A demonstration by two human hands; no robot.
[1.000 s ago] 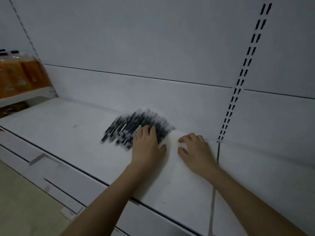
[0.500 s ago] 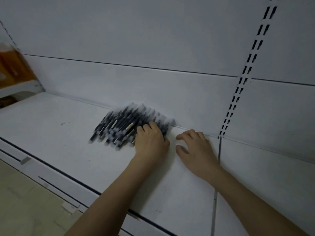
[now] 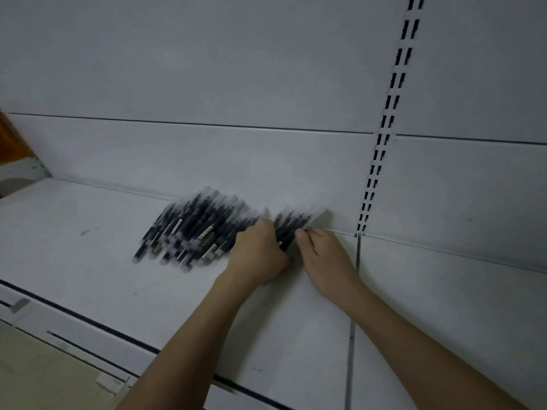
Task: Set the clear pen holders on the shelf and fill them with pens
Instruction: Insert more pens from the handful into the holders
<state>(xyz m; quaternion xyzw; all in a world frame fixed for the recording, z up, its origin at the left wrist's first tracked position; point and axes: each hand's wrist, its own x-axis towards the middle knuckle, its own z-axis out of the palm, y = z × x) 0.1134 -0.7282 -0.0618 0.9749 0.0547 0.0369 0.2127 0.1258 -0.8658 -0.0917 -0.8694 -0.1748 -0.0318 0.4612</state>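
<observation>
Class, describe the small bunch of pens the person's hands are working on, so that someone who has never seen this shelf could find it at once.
Start at the slotted upright on the white back wall and follow it down to the shelf. Just left of its foot, the left hand and right hand enclose a small bunch of dark pens. Unlike the big loose pile further left, this bunch sits apart between the two hands.

Your left hand (image 3: 259, 252) and right hand (image 3: 324, 255) reached forward side by side, forearms bare and extended, fingers curled downward, thumbs nearly meeting; what either hand gripped was unclear through blur.
</observation>
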